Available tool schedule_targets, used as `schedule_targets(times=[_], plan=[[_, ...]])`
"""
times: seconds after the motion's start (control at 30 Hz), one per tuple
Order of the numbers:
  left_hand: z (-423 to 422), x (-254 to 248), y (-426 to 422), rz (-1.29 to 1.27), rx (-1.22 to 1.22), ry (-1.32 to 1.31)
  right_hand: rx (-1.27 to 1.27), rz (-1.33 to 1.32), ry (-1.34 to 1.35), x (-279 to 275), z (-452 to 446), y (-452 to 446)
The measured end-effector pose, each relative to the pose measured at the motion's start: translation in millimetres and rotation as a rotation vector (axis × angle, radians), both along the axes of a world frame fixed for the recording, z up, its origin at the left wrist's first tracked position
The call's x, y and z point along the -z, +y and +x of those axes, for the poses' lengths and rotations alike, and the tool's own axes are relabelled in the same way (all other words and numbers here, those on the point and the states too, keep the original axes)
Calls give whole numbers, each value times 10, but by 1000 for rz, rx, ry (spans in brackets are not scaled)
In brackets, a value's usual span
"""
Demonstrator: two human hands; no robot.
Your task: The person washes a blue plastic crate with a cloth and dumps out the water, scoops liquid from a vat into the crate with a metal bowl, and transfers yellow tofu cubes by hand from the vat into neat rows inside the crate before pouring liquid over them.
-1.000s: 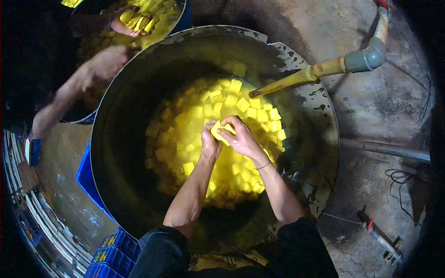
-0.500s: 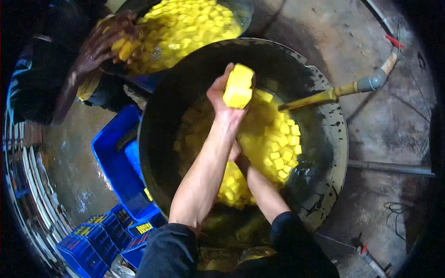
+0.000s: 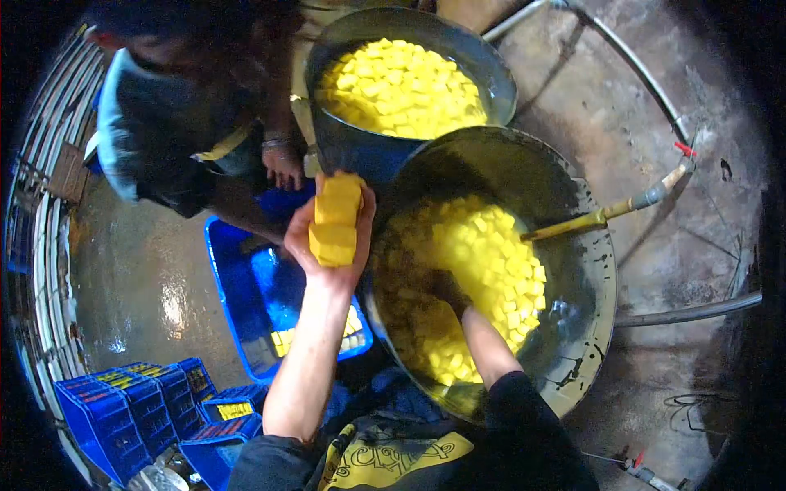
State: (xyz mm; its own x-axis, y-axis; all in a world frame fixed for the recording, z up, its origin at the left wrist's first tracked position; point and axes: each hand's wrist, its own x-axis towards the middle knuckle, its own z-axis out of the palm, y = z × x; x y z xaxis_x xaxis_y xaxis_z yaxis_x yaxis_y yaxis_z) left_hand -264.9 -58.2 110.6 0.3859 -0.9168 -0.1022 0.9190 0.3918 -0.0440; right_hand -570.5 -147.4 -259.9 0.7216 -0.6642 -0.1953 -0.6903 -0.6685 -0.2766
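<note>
My left hand [image 3: 326, 277] is closed around a short stack of yellow blocks [image 3: 336, 219] that look like tofu, raised over the edge between the blue crate and the large metal vat [image 3: 585, 286]. My right hand [image 3: 455, 296] reaches down into the vat's cloudy yellow liquid, and its fingers are hidden there. Many loose yellow cubes [image 3: 520, 299] lie in the vat, mostly along its right side. Below and left of my left hand stands the blue crate [image 3: 232, 327], with a row of yellow blocks [image 3: 284, 340] at its near end.
A second vat [image 3: 499, 90] full of yellow cubes stands behind. Another person's hand [image 3: 282, 164] is beyond the crate. A pipe [image 3: 573, 225] leans into the near vat. Stacked blue crates [image 3: 123, 417] stand at lower left. The floor [image 3: 147, 278] looks wet.
My left hand has swung left with the yellow blocks, from above the vat to near the crate. The view has shifted left. The other person's hand has moved from the far vat toward the crate.
</note>
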Motion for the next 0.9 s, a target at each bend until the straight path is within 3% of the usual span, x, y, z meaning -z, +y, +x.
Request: schedule_targets(times=[0.03, 0.07, 0.13, 0.2, 0.27, 0.33, 0.43, 0.47, 0.53, 0.6, 0.67, 0.73, 0.77, 0.8, 0.87, 0.9], plan=[[94, 77, 124, 20, 21, 108, -59, 250, 315, -1094, 329, 98], [148, 117, 252, 78, -1, 133, -60, 245, 321, -1554, 397, 216], [294, 301, 426, 108, 19, 195, 499, 1025, -474, -2053, 298, 302], [385, 463, 579, 44, 38, 210, 219, 164, -413, -2032, 194, 379], [453, 676, 663, 2, 57, 216, 411, 881, -669, -3763, 990, 882], [476, 913, 724, 118, 38, 201, 322, 837, -719, -4374, 1389, 1236], [457, 1049, 918, 247, 90, 154, 35, 505, -495, -4617, 2010, 1683], [455, 1097, 1009, 249, 114, 149, -17, 539, -407, -4517, 2181, 1740], [470, 1157, 1201, 273, 180, 174, -150, 160, -199, -4119, 2469, 1805], [522, 1297, 1386, 333, 237, 197, -103, -4, -236, -3868, 2783, 1849], [612, 1510, 1570, 320, 235, 190, -180, 55, -185, -3422, 2928, 1852], [719, 1892, 1735, 329, 270, 452, -229, 575, -189, -2863, 3048, 1886], [857, 2075, 1910, 419, 385, 339, -233, 744, -196, -2665, 3156, 1875], [903, 2232, 2000, 438, 364, 355, -293, 794, -255, -2322, 3261, 1853], [1102, 2351, 2076, 791, 307, 289, -119, 938, -229, -2001, 3533, 1884], [1197, 2466, 2106, 848, 233, 258, -13, 1056, -163, -1799, 3677, 1881]])
